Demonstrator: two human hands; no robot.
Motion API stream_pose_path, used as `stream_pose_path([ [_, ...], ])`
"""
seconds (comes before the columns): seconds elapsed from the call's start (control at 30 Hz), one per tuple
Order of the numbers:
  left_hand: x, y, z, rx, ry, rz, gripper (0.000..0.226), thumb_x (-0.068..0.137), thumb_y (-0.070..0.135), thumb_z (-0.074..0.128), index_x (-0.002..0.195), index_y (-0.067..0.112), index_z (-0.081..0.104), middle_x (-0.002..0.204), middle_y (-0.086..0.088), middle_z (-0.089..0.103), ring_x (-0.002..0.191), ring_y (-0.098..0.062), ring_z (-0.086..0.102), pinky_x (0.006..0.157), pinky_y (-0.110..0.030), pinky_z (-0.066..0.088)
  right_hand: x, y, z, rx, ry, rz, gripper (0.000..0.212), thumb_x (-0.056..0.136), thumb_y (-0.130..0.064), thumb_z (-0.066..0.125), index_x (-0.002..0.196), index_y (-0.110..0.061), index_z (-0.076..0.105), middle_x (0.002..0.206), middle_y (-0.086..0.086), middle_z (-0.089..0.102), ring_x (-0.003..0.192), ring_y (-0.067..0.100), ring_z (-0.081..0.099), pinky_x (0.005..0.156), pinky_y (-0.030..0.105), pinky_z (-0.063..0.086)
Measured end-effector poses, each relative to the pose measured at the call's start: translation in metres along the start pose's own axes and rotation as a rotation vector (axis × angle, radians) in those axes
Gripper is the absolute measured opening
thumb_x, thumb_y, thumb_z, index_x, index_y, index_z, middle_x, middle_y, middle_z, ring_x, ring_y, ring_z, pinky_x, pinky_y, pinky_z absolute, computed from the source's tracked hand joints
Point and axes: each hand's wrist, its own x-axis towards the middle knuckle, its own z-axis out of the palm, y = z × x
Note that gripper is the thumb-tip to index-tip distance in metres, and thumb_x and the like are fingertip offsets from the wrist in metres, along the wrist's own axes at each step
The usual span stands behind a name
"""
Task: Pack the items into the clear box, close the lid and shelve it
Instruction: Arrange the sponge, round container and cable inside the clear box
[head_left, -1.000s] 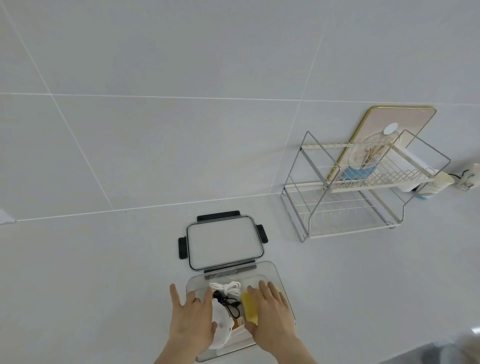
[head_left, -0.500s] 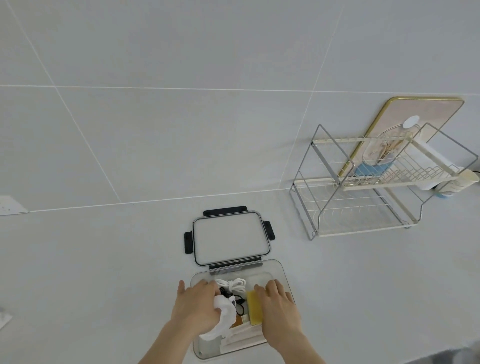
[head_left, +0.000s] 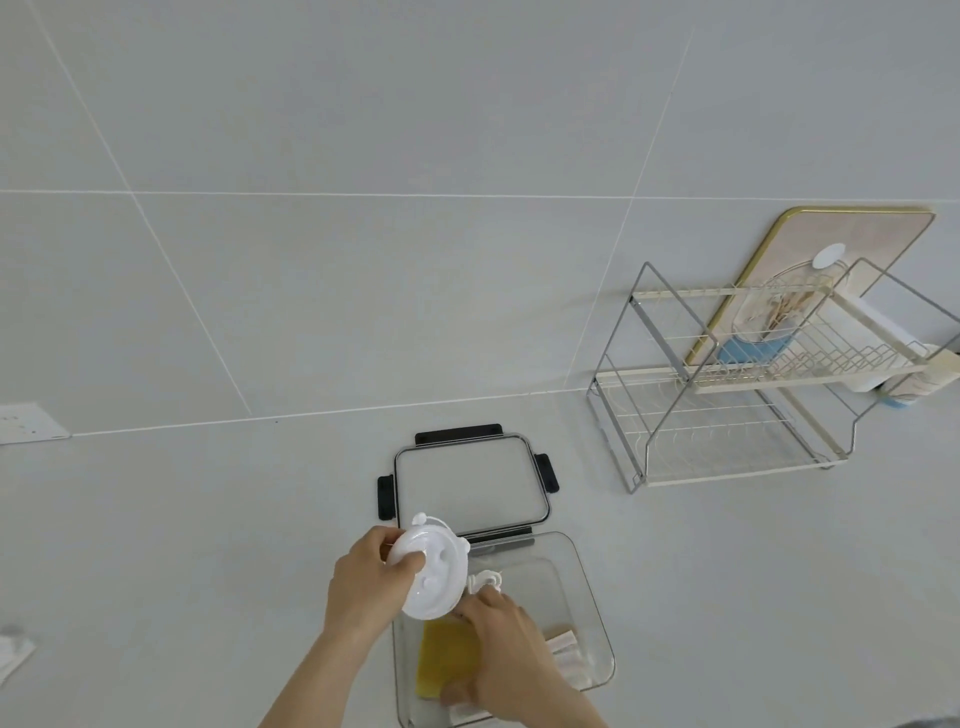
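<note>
While left hand (head_left: 370, 587) lifted white disc (head_left: 429, 571) (now out), box (head_left: 587, 582) open

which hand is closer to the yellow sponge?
Right. The right hand lies on the sponge inside the clear box; the left hand is up at the box's left edge, holding a white disc.

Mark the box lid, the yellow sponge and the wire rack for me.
box lid (head_left: 470, 483), head view, centre of its clear panel.
yellow sponge (head_left: 445, 657), head view, middle of its visible top face, inside the clear box.
wire rack (head_left: 727, 457), head view, on its lower shelf.
</note>
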Motion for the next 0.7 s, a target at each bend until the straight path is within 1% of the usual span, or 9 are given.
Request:
stream_pose_path([
  [0.1,-0.002,-0.007,0.003,-0.053,-0.010,-0.029,0.023,0.080,0.021,0.069,0.102,0.024,0.067,0.092,0.010,0.069,0.086,-0.011,0.063,0.078,-0.037,0.056,-0.003,-0.002,0.005,0.269,0.061,0.007,0.063,0.056,-0.052,0.076,0.116,-0.038,0.061,0.109,-0.006,0.064,0.099,0.014,0.061,0.085,0.031,0.052],
  [0.17,-0.004,-0.009,0.009,-0.076,-0.025,-0.036,0.024,0.080,0.022,0.070,0.104,0.024,0.066,0.094,0.010,0.068,0.087,-0.011,0.063,0.078,-0.040,0.058,-0.006,0.003,0.000,0.547,0.196,0.073,0.035,0.067,-0.038,0.077,0.101,-0.032,0.069,0.097,-0.008,0.073,0.087,0.006,0.067,0.076,0.026,0.055],
  [0.2,-0.005,-0.009,0.013,-0.092,-0.033,-0.037,0.025,0.081,0.023,0.069,0.105,0.024,0.064,0.096,0.009,0.067,0.089,-0.013,0.063,0.078,-0.042,0.059,-0.009,0.003,-0.007,0.678,0.236,0.131,0.024,0.075,-0.030,0.075,0.099,-0.031,0.070,0.095,-0.005,0.075,0.085,0.006,0.069,0.073,0.024,0.055],
  [0.3,-0.007,-0.003,0.030,-0.131,-0.052,-0.030,0.028,0.083,0.025,0.070,0.109,0.027,0.059,0.101,0.007,0.065,0.093,-0.017,0.062,0.078,-0.043,0.060,-0.015,0.008,-0.030,0.990,0.237,0.300,0.022,0.094,-0.020,0.052,0.108,-0.029,0.068,0.098,0.004,0.076,0.085,0.014,0.073,0.070,0.027,0.059],
  [0.37,-0.010,0.003,0.045,-0.152,-0.080,-0.008,0.031,0.082,0.024,0.072,0.109,0.029,0.057,0.103,0.006,0.065,0.092,-0.015,0.063,0.079,-0.042,0.060,-0.018,0.013,-0.039,1.105,0.300,0.342,0.020,0.097,-0.021,0.052,0.111,-0.023,0.066,0.100,0.008,0.074,0.085,0.021,0.074,0.066,0.031,0.061],
  [0.43,-0.014,0.011,0.062,-0.189,-0.128,0.007,0.035,0.082,0.022,0.073,0.111,0.030,0.056,0.103,0.009,0.065,0.091,-0.012,0.063,0.074,-0.036,0.060,-0.018,0.020,-0.043,1.058,0.392,0.381,0.022,0.091,-0.024,0.066,0.113,-0.021,0.064,0.099,0.008,0.072,0.086,0.021,0.072,0.061,0.035,0.063],
  [0.5,-0.019,0.017,0.078,-0.187,-0.173,0.019,0.038,0.083,0.022,0.071,0.115,0.028,0.052,0.101,0.014,0.062,0.089,-0.008,0.062,0.071,-0.029,0.057,-0.017,0.031,-0.045,0.997,0.449,0.417,0.029,0.086,-0.018,0.073,0.113,-0.021,0.063,0.098,0.010,0.071,0.085,0.022,0.071,0.057,0.039,0.063],
  [0.6,-0.022,0.018,0.095,-0.168,-0.211,-0.017,0.040,0.084,0.021,0.070,0.117,0.025,0.048,0.098,0.011,0.061,0.088,-0.013,0.064,0.076,-0.036,0.058,-0.014,0.045,-0.049,0.906,0.501,0.468,0.033,0.081,-0.017,0.077,0.111,-0.025,0.065,0.094,0.006,0.070,0.083,0.021,0.069,0.059,0.043,0.064],
  [0.7,-0.023,0.014,0.105,-0.149,-0.246,-0.077,0.042,0.084,0.018,0.070,0.116,0.030,0.045,0.100,0.006,0.062,0.088,-0.020,0.066,0.074,-0.042,0.060,-0.012,0.054,-0.052,0.631,0.521,0.469,0.032,0.078,-0.026,0.077,0.109,-0.027,0.068,0.082,-0.010,0.068,0.079,0.018,0.066,0.066,0.031,0.055],
])
